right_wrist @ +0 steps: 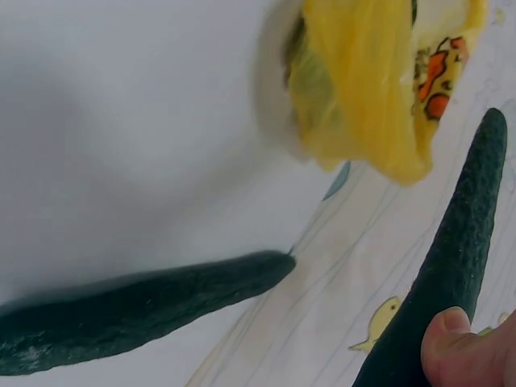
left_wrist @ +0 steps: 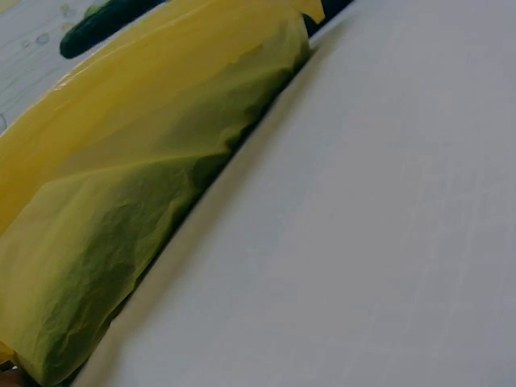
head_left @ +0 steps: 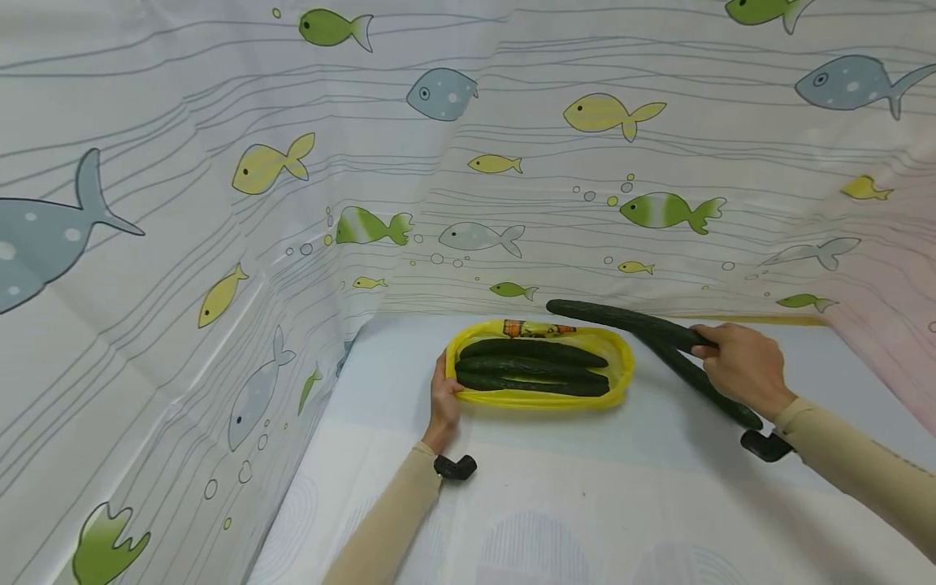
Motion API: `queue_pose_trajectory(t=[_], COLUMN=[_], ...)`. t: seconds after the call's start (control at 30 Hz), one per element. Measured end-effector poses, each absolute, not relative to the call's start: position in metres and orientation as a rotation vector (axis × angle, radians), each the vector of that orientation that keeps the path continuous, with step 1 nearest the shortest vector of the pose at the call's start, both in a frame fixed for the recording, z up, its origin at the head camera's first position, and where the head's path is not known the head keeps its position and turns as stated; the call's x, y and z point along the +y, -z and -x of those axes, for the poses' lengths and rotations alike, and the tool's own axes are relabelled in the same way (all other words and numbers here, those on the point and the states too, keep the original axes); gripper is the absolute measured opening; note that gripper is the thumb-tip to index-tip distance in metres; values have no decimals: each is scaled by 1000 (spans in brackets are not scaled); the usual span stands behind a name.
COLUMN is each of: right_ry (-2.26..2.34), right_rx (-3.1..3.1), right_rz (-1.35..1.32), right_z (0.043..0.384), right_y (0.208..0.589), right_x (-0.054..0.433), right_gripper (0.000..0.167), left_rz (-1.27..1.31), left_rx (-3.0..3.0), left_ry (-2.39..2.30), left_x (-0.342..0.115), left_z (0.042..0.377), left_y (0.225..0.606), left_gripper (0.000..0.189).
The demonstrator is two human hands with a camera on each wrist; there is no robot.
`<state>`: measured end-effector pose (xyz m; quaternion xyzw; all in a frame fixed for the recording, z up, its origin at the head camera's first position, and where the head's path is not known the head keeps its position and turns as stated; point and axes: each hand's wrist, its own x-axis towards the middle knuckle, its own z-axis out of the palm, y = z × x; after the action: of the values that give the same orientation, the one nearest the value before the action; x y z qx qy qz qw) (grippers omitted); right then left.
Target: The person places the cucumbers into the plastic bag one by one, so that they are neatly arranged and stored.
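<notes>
A yellow plastic bag (head_left: 623,370), its mouth spread wide, lies on the table with three dark green cucumbers (head_left: 530,368) side by side inside. My left hand (head_left: 443,406) grips the bag's left end, thumb at the rim. At the right, my right hand (head_left: 747,370) holds another cucumber (head_left: 617,316) by one end. Its far tip is raised over the back right of the bag. In the right wrist view my thumb (right_wrist: 468,355) presses on that cucumber. Below it, one more cucumber (right_wrist: 153,314) lies on the table, right of the bag.
The white table (head_left: 556,496) has pale printed patterns near its front. Behind it and along the left hangs a white sheet (head_left: 409,187) printed with fish. A pinkish sheet (head_left: 892,292) borders the right. Black wrist mounts (head_left: 455,467) sit at both cuffs.
</notes>
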<state>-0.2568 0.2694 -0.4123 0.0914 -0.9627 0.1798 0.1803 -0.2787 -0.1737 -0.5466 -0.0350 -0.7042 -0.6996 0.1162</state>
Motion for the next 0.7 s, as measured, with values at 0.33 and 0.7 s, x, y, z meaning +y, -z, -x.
queue_pose_trajectory(t=[0.33, 0.7], right_ry=[-558, -597], right_rx=[-2706, -2704], right_rz=[-380, -520], right_z=[248, 247], right_y=[398, 398], right_x=[232, 196], right_gripper=[36, 36], left_rz=[101, 86], left_rx=[-2063, -2046], left_ry=[2046, 2073], left_x=[-174, -173], left_z=[279, 277], left_y=[543, 545], left_gripper=[87, 86])
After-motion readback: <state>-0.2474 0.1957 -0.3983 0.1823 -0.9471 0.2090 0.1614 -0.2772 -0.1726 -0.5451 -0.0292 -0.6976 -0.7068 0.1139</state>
